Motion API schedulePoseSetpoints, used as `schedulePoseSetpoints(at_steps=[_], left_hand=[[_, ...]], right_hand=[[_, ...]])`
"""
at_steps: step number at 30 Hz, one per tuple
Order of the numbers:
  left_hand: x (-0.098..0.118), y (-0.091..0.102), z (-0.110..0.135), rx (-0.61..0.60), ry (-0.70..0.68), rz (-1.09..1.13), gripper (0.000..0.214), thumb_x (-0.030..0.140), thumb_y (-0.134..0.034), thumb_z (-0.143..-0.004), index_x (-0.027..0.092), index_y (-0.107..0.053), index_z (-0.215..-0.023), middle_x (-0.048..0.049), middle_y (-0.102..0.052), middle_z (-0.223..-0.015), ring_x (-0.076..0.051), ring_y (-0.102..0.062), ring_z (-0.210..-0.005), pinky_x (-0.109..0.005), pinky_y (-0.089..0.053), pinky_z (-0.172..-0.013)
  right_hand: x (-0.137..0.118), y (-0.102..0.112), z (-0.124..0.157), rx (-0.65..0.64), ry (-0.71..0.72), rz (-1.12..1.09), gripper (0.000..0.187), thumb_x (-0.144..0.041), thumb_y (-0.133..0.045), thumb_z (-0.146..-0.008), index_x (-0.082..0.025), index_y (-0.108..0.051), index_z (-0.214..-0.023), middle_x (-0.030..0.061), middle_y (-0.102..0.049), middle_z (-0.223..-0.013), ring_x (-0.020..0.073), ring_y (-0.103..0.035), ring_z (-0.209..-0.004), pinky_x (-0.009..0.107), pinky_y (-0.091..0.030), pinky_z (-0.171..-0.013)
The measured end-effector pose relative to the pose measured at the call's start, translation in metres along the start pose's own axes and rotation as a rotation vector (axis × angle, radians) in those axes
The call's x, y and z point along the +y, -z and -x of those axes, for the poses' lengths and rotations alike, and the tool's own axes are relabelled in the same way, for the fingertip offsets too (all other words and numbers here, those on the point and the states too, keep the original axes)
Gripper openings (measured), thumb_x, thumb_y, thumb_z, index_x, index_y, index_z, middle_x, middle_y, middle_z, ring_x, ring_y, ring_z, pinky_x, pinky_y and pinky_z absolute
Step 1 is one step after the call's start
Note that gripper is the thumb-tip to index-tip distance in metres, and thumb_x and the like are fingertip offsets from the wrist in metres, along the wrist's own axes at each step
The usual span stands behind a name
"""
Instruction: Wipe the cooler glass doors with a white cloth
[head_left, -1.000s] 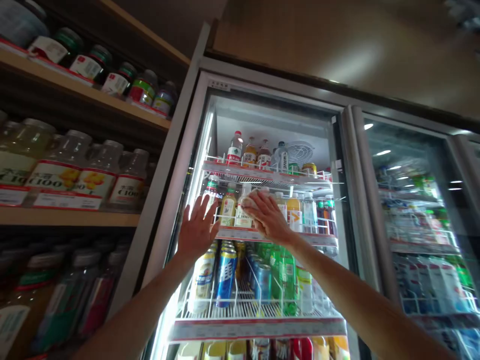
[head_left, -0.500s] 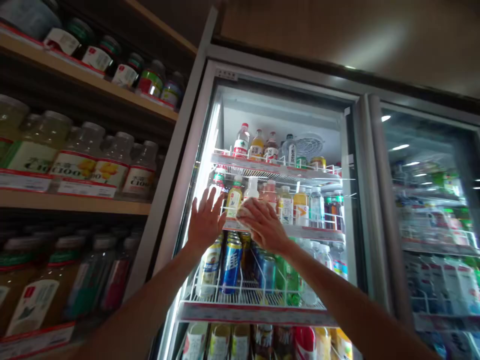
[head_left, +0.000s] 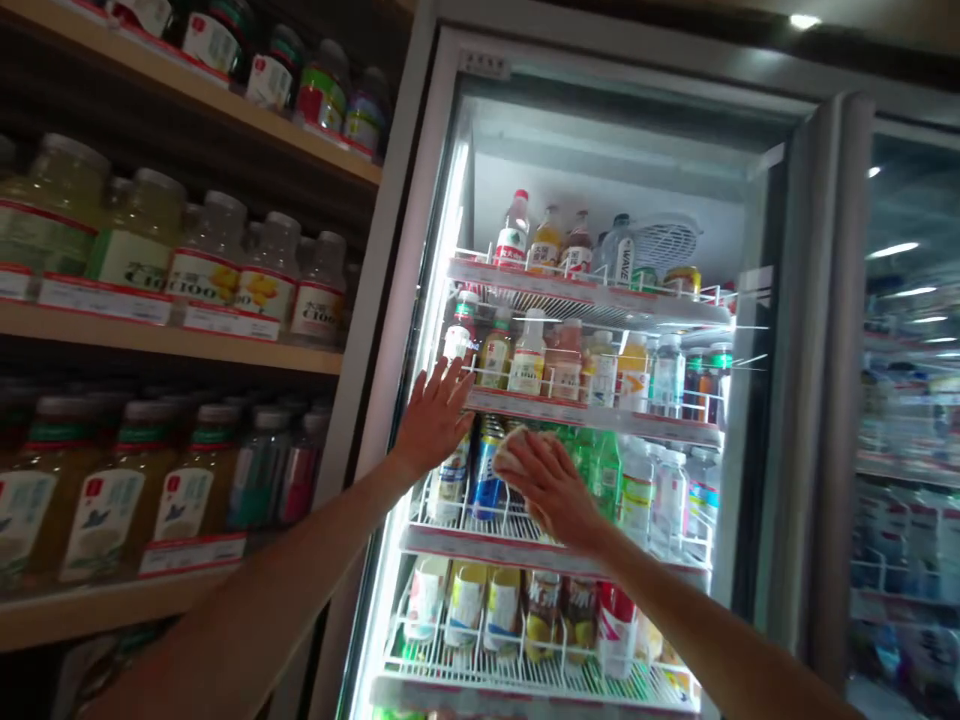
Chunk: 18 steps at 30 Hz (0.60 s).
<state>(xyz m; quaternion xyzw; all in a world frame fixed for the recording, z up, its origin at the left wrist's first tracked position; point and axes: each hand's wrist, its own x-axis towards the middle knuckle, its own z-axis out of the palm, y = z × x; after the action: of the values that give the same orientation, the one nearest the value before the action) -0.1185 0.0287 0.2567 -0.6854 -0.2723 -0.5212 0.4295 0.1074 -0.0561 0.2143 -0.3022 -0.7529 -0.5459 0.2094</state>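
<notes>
The closed glass door of a lit drinks fridge stands in front of me. My left hand is raised to the door's left side, fingers spread, palm toward the glass, holding nothing. To its right, my right hand is pressed over a crumpled, pale cloth at the glass. Most of the cloth is hidden beneath my fingers. Behind the hands, inside the fridge, show a blue can and green bottles on a wire shelf.
Wooden shelves with rows of juice bottles run along the left. A thick vertical door handle or frame stands on the right. Beyond it is a second glass fridge door with reflections and stocked drinks.
The camera view has tilted downward, showing lower fridge shelves. My right hand with the cloth has slid lower on the glass, from the second shelf's level to the third's. My left hand is slightly lower too.
</notes>
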Motion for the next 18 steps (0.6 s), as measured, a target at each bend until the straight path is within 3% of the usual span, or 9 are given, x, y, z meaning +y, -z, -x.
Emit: schedulePoseSetpoints(at_steps=[5,6,8,11,13,15,18], left_hand=[[-0.008,0.009,0.002,-0.074,-0.016,0.038,0.047,0.034,-0.036,-0.092,0.022,-0.034,-0.138,-0.0072,-0.029,-0.148,-0.023,-0.016,-0.140,-0.045,-0.020,-0.112],[-0.009,0.011,0.005,-0.089,-0.027,0.033,0.046,0.032,-0.035,-0.093,0.023,-0.035,-0.137,-0.0062,-0.031,-0.148,-0.022,-0.017,-0.140,-0.045,-0.020,-0.112],[-0.011,0.016,0.019,-0.121,-0.064,0.005,0.045,0.030,-0.035,-0.092,0.023,-0.036,-0.137,-0.0058,-0.032,-0.147,-0.021,-0.020,-0.139,-0.045,-0.019,-0.113],[-0.012,0.022,0.056,-0.161,-0.111,-0.043,0.047,0.029,-0.036,-0.092,0.022,-0.033,-0.138,-0.0079,-0.032,-0.147,-0.021,-0.020,-0.139,-0.047,-0.016,-0.113],[-0.012,0.024,0.080,-0.181,-0.107,-0.055,0.047,0.028,-0.036,-0.092,0.021,-0.031,-0.138,-0.0085,-0.033,-0.147,-0.021,-0.019,-0.139,-0.047,-0.015,-0.113],[-0.010,0.025,0.096,-0.194,-0.086,-0.046,0.047,0.027,-0.035,-0.092,0.020,-0.031,-0.139,-0.0085,-0.033,-0.146,-0.020,-0.019,-0.139,-0.046,-0.016,-0.113],[-0.007,0.022,0.102,-0.202,-0.048,-0.028,0.046,0.026,-0.034,-0.092,0.019,-0.032,-0.138,-0.0092,-0.033,-0.147,-0.021,-0.017,-0.140,-0.045,-0.017,-0.113]], right_hand=[[0.012,-0.001,-0.026,0.260,-0.435,0.042,0.051,-0.016,-0.045,-0.085,-0.029,-0.043,-0.134,0.0011,-0.019,-0.153,0.0279,-0.016,-0.140,0.054,-0.022,-0.110],[0.008,-0.004,-0.027,0.268,-0.465,0.033,0.051,-0.016,-0.044,-0.085,-0.029,-0.042,-0.134,0.0012,-0.018,-0.153,0.0283,-0.016,-0.140,0.054,-0.022,-0.110],[-0.013,-0.012,-0.018,0.177,-0.371,-0.018,0.053,-0.016,-0.046,-0.084,-0.029,-0.041,-0.136,0.0013,-0.021,-0.152,0.0280,-0.014,-0.141,0.054,-0.022,-0.111],[-0.056,-0.025,0.013,0.005,-0.075,-0.087,0.054,-0.019,-0.048,-0.083,-0.028,-0.041,-0.136,0.0013,-0.030,-0.149,0.0252,-0.012,-0.141,0.051,-0.018,-0.113],[-0.071,-0.029,0.024,-0.030,0.053,-0.104,0.052,-0.020,-0.048,-0.083,-0.028,-0.043,-0.134,0.0003,-0.034,-0.147,0.0228,-0.014,-0.141,0.048,-0.014,-0.114],[-0.068,-0.027,0.018,-0.023,0.039,-0.112,0.052,-0.019,-0.047,-0.083,-0.029,-0.042,-0.134,0.0001,-0.034,-0.147,0.0221,-0.016,-0.141,0.049,-0.012,-0.114],[-0.052,-0.022,-0.010,0.048,-0.196,-0.100,0.056,-0.018,-0.047,-0.083,-0.030,-0.038,-0.137,0.0023,-0.027,-0.150,0.0244,-0.014,-0.141,0.052,-0.014,-0.113]])
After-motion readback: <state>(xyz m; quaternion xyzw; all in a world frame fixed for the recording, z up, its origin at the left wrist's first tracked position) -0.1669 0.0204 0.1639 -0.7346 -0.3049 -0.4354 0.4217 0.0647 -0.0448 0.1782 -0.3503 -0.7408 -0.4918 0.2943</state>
